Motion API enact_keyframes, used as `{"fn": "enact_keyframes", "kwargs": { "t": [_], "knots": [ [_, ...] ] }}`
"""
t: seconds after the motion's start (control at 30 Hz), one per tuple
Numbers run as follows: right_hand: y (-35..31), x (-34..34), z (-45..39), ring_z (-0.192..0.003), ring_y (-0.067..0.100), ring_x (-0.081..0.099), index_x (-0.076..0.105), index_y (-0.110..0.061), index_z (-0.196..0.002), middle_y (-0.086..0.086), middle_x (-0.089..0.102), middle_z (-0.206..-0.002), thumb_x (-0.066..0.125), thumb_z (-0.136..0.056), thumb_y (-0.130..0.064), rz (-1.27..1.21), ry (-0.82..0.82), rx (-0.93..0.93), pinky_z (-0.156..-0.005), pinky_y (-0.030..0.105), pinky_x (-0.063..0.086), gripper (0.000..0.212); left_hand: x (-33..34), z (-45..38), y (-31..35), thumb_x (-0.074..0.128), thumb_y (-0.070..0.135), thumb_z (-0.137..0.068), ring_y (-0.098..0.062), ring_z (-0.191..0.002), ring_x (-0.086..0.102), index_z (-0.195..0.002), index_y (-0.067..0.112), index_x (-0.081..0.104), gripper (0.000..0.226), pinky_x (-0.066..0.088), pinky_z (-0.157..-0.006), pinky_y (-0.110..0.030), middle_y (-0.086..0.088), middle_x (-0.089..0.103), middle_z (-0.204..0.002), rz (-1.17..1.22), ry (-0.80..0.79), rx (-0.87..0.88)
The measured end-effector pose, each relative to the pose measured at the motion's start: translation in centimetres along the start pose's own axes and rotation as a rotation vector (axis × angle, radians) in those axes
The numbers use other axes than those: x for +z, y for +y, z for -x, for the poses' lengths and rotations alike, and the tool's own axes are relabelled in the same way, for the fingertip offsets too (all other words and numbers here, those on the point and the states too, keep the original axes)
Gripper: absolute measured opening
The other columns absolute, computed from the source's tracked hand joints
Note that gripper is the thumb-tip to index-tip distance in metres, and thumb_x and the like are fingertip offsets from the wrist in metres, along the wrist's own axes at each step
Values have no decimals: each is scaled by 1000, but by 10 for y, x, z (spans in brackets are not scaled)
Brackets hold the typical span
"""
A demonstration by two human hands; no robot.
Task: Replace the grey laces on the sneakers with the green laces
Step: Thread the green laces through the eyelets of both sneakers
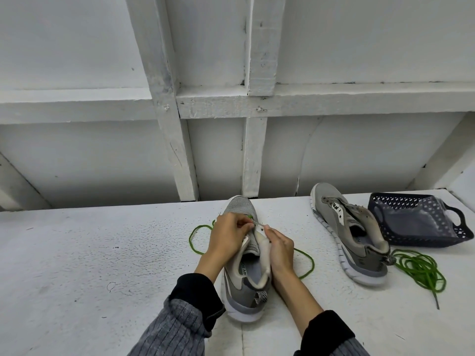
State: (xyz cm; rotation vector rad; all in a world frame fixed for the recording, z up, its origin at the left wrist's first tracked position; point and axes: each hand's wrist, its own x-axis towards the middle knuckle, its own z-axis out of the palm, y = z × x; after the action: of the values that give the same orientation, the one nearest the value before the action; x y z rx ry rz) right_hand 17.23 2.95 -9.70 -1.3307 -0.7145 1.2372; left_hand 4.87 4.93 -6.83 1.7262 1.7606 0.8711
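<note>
Where the white, rough-painted tabletop [77,253] meets a white wall of boards and crossed beams [213,104], a grey sneaker [244,268] stands toe toward the wall, and everything else is placed from it. Over its eyelets the left hand [228,233] pinches the tip of a green lace [198,242], whose loops trail onto the tabletop on both sides of the sneaker. The right hand [279,250] grips the sneaker's right eyelet flap. Which eyelet the lace tip enters is hidden by the fingers [244,223]. Well right of this sneaker lies the second sneaker [347,235], unlaced, with a coiled green lace [421,271] beside its heel. Beyond that sits a dark perforated basket [385,201] holding something in clear plastic, hard to identify.
</note>
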Motion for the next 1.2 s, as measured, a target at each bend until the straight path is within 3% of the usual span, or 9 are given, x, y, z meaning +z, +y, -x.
{"fn": "enact_keyframes", "kwargs": {
  "t": [0.1,0.2,0.33,0.47,0.67,0.77,0.93,1.07,1.2],
  "knots": [
    [1,-2,-1,-87,19,67,77,-22,-70,2,75,-82,64,-90,-17,19,-30,-1,-83,33,51,25,2,-2,1,73,22,-83,-9,-77,66,-85,23,75,3,52,-74,-27,6,73,-79,24,-23,-20],
    [2,-2,-1,-86,20,67,78,-20,-74,6,75,-83,62,-92,-23,39,-73,-15,-81,35,52,24,1,-3,-2,78,19,-78,-5,-76,68,-77,28,60,20,53,-73,-30,10,72,-71,115,-17,-85],
    [-2,0,-2,-88,17,70,75,-13,-94,9,75,-92,46,-99,-39,-63,-167,73,-81,29,55,40,-2,-2,-9,79,7,-76,2,-65,64,-78,17,52,29,46,-63,-13,3,70,-71,303,32,-149],
    [-5,0,-9,-89,19,69,72,-7,-102,8,74,-94,55,-97,-19,44,-226,32,-83,30,55,22,-6,-1,-17,72,1,-82,-3,-68,65,-76,16,48,29,45,-63,-11,4,69,-72,357,13,-156],
    [-7,8,-19,-81,11,66,71,-12,-90,3,72,-87,63,-89,-3,113,-236,-19,-74,16,53,12,-6,-4,-17,73,0,-81,-11,-74,68,-74,17,46,33,47,-67,-15,-5,73,-79,335,22,-150],
    [-9,9,-21,-79,14,64,70,-12,-84,5,71,-83,62,-90,-4,132,-244,0,-72,19,52,12,-3,-4,-18,80,11,-75,-11,-76,70,-73,21,47,34,50,-76,-30,3,74,-76,300,46,-163],
    [-27,13,-23,-80,13,61,66,-17,-79,-1,67,-80,64,-90,-12,246,-172,-168,-76,27,50,13,2,-5,-29,77,57,-53,-12,-89,66,-75,42,60,32,50,-85,-46,22,68,-75,195,126,-190],
    [-70,26,-19,-77,6,61,64,-20,-80,-3,68,-81,63,-91,-11,174,-183,-357,-79,25,50,14,-2,0,-20,82,49,-65,-17,-115,47,-78,40,59,28,35,-90,-35,14,62,-104,53,149,-260],
    [-100,33,-5,-83,13,68,62,-11,-87,1,71,-84,57,-94,-5,-13,-242,-406,-84,31,55,11,-3,3,-20,79,44,-71,-23,-123,39,-90,41,59,28,33,-101,-39,6,56,-117,43,127,-285]
  ]
}}
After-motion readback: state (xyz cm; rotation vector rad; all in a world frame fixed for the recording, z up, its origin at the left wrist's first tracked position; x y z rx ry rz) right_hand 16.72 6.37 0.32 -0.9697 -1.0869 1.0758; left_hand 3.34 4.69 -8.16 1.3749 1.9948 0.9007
